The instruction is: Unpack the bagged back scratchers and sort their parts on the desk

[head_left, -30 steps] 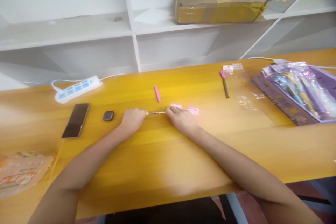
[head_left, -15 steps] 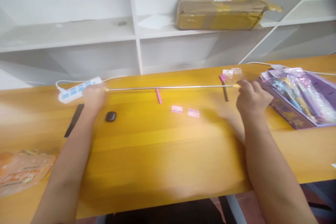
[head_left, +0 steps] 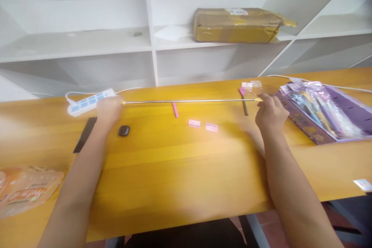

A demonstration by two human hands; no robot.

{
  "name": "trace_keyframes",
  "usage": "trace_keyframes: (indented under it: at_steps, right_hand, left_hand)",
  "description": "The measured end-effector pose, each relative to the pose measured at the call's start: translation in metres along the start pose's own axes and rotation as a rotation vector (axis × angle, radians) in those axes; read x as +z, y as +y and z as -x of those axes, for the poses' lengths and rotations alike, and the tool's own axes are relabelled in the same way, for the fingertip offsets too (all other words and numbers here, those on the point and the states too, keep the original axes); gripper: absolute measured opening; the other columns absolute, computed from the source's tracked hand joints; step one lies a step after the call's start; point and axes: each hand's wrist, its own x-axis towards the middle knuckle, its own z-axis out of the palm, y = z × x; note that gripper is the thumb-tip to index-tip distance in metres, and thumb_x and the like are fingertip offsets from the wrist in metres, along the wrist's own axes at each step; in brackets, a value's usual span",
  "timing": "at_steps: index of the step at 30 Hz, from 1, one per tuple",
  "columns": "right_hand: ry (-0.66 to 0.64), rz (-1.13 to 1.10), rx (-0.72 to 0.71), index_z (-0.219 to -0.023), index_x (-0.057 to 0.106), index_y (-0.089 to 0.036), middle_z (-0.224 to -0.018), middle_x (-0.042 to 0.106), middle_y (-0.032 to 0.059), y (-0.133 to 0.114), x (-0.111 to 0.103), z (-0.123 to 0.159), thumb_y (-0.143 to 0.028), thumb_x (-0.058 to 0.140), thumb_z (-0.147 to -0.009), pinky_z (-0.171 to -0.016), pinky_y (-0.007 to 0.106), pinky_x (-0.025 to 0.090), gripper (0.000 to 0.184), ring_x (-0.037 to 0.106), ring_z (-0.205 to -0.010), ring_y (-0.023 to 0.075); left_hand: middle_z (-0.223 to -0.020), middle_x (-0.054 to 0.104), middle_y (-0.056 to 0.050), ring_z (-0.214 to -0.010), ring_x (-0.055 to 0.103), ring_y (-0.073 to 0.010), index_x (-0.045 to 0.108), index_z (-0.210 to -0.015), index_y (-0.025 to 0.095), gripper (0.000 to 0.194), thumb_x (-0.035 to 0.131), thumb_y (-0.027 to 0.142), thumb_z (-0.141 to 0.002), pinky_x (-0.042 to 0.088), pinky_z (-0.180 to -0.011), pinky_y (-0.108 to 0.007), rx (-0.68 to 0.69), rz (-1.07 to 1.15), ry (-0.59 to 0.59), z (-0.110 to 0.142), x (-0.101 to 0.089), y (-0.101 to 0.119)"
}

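Observation:
A thin metal telescopic rod [head_left: 186, 101] with yellowish ends stretches level across the view, above the table. My left hand [head_left: 109, 109] is closed around its left end, near a white power strip [head_left: 90, 102]. Closed on the other end is my right hand [head_left: 271, 111], just left of a purple box [head_left: 308, 126]. Behind the rod lie a pink stick [head_left: 175, 110] and a small pink-headed back scratcher [head_left: 244, 102] with a dark handle. Two small pink labels [head_left: 194, 123] rest on the tabletop below the rod.
The purple box holds several plastic-wrapped items. A dark phone-like slab [head_left: 85, 135] and a small black case [head_left: 123, 130] lie at left, with an orange plastic bag [head_left: 29, 190] nearer. A taped carton [head_left: 235, 27] sits on the white shelf [head_left: 116, 44] behind the wooden table [head_left: 180, 186].
The view has shifted slightly, so the shelf and carton appear lower. Both hands still hold the rod stretched out; they appear a little closer together in the picture.

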Motion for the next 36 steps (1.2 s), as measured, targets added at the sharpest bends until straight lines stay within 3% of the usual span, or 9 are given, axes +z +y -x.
trace_keyframes:
  at_steps: [6, 14, 28, 36]
  right_hand:
    - [0.027, -0.007, 0.049, -0.138, 0.069, -0.018, -0.119, 0.076, 0.0158, -0.006, -0.008, -0.001, -0.019, 0.04, -0.105, -0.077, 0.032, 0.037, 0.044, 0.07, -0.109, 0.024]
    - [0.048, -0.052, 0.091, -0.138, 0.067, -0.019, -0.123, 0.073, 0.0156, -0.006, -0.008, -0.001, -0.021, 0.038, -0.108, -0.077, 0.034, 0.036, 0.042, 0.067, -0.11, 0.0229]
    - [-0.032, -0.047, 0.108, -0.147, 0.06, -0.021, -0.139, 0.065, 0.0178, -0.013, -0.004, -0.005, -0.024, 0.039, -0.113, -0.077, 0.033, 0.032, 0.04, 0.059, -0.115, 0.0234]
    - [-0.046, -0.127, 0.079, -0.143, 0.054, -0.012, -0.13, 0.064, 0.0215, -0.015, -0.004, -0.007, -0.002, 0.032, -0.098, -0.091, 0.031, 0.04, 0.051, 0.059, -0.116, 0.0225]
  left_hand:
    - [-0.104, 0.08, -0.018, -0.095, 0.073, -0.0325, 0.075, -0.101, 0.016, 0.034, 0.042, 0.018, -0.096, 0.037, -0.07, -0.035, 0.009, -0.011, -0.031, -0.002, -0.011, 0.002]
    - [-0.097, 0.079, -0.017, -0.094, 0.074, -0.032, 0.074, -0.093, 0.016, 0.03, 0.044, 0.017, -0.094, 0.037, -0.068, -0.033, 0.024, 0.008, -0.071, 0.001, -0.023, 0.016]
    - [-0.095, 0.08, -0.018, -0.092, 0.075, -0.0326, 0.078, -0.091, 0.017, 0.033, 0.044, 0.02, -0.095, 0.04, -0.069, -0.033, 0.048, 0.02, -0.136, -0.002, -0.022, 0.022]
    - [-0.096, 0.08, -0.02, -0.093, 0.076, -0.0359, 0.08, -0.093, 0.017, 0.036, 0.043, 0.019, -0.095, 0.044, -0.072, -0.037, 0.085, 0.014, -0.174, 0.001, -0.036, 0.023]
